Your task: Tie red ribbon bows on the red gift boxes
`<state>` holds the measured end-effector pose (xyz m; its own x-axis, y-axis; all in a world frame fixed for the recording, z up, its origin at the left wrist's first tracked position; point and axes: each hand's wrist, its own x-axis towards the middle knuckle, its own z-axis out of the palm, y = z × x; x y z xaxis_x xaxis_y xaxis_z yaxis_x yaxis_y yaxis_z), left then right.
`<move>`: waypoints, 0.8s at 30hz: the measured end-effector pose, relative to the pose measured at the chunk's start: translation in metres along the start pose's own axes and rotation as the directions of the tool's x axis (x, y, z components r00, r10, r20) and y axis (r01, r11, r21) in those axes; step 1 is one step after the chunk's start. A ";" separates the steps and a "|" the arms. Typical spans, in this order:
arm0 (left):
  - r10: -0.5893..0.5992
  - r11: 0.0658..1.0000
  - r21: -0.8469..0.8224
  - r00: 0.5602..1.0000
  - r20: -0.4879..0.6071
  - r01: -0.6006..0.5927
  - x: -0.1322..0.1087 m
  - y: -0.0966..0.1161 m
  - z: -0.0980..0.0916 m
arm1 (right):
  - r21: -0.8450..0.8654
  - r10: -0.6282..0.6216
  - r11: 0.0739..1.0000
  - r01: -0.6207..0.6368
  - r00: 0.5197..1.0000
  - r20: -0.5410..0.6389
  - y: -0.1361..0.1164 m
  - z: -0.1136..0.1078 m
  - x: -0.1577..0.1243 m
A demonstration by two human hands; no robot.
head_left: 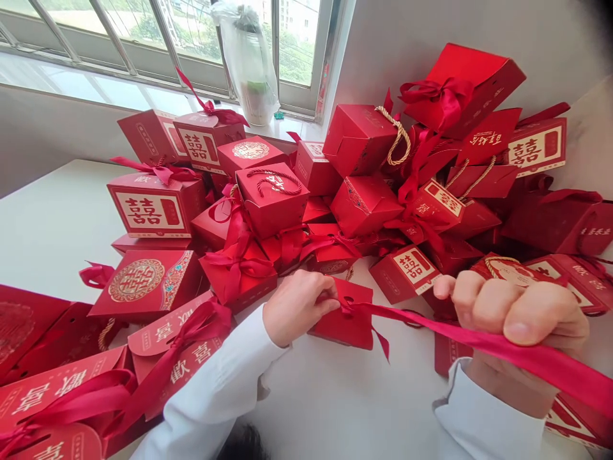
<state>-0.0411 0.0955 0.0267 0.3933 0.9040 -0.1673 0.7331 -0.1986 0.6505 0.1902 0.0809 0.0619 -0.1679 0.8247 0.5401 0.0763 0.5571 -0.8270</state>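
My left hand (306, 305) is closed at the near-middle of the table, its fingers pinching the upper part of a small red gift box (357, 326). Whether a ribbon end is also in that pinch is hidden. From a hole in this box a red satin ribbon (421, 319) stretches taut to the right. My right hand (522, 313) is closed in a fist around the ribbon, with the thumb on top, and the rest of it trails off to the right edge. A short ribbon tail hangs beside the box's right side.
Red gift boxes with ribbons or rope handles are heaped behind both hands, including one (272, 198) mid-pile and a large one (469, 89) back right. More boxes (177, 345) lie at the left on the white table (345, 409). A bagged jar (253, 76) stands on the windowsill.
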 end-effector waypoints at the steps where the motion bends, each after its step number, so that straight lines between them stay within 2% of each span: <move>1: 0.009 1.000 0.017 1.000 -0.011 -0.009 -0.002 0.001 -0.002 | 0.002 0.008 1.000 -0.008 1.000 0.015 0.000 0.002 0.001; 4: 0.087 0.996 0.038 0.996 -0.012 -0.086 -0.010 0.005 -0.010 | -0.023 0.114 0.993 -0.115 0.993 -0.041 0.003 0.011 0.005; 6: 0.207 0.978 -0.016 0.976 0.070 -0.206 -0.017 0.010 -0.015 | -0.032 0.216 0.975 -0.221 0.971 -0.104 0.009 0.017 0.007; 8: 0.345 0.938 -0.106 0.916 0.207 -0.329 -0.025 0.016 -0.018 | -0.010 0.267 0.963 -0.269 0.959 -0.091 0.015 0.023 0.009; 10: 0.459 0.888 -0.198 0.822 0.337 -0.415 -0.031 0.022 -0.021 | 0.022 0.260 0.965 -0.260 0.965 -0.025 0.019 0.027 0.009; 12: 0.531 0.847 -0.266 0.736 0.420 -0.460 -0.036 0.027 -0.022 | 0.055 0.235 0.970 -0.237 0.971 0.050 0.019 0.030 0.009; 13: 0.549 0.836 -0.289 0.712 0.438 -0.467 -0.037 0.029 -0.023 | 0.062 0.226 0.971 -0.231 0.971 0.076 0.018 0.031 0.008; 14: 0.550 0.835 -0.296 0.711 0.439 -0.464 -0.037 0.029 -0.024 | 0.058 0.224 0.971 -0.230 0.970 0.094 0.017 0.033 0.008; 15: 0.532 0.847 -0.284 0.734 0.422 -0.450 -0.036 0.028 -0.024 | 0.043 0.223 0.972 -0.229 0.969 0.109 0.016 0.034 0.007; 16: 0.493 0.870 -0.250 0.782 0.381 -0.426 -0.034 0.026 -0.024 | 0.018 0.223 0.974 -0.227 0.967 0.121 0.015 0.034 0.007; 18: 0.344 0.939 -0.116 0.913 0.221 -0.325 -0.029 0.021 -0.020 | -0.049 0.219 0.976 -0.214 0.967 0.133 0.016 0.036 0.008; 19: 0.251 0.968 -0.043 0.960 0.123 -0.247 -0.025 0.018 -0.017 | -0.100 0.210 0.975 -0.199 0.970 0.124 0.018 0.036 0.008; 21: 0.090 0.995 0.057 0.995 -0.033 -0.088 -0.019 0.014 -0.008 | -0.254 0.188 0.954 -0.157 0.977 0.101 0.024 0.037 0.011; 24: -0.008 0.993 0.117 0.995 -0.103 0.020 -0.013 0.013 0.006 | -0.495 0.191 0.865 -0.087 0.968 0.163 0.032 0.035 0.014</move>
<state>-0.0332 0.0791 0.0329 0.3280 0.9399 -0.0953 0.8009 -0.2232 0.5557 0.1561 0.1068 0.0380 -0.3084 0.8887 0.3392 0.5668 0.4581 -0.6848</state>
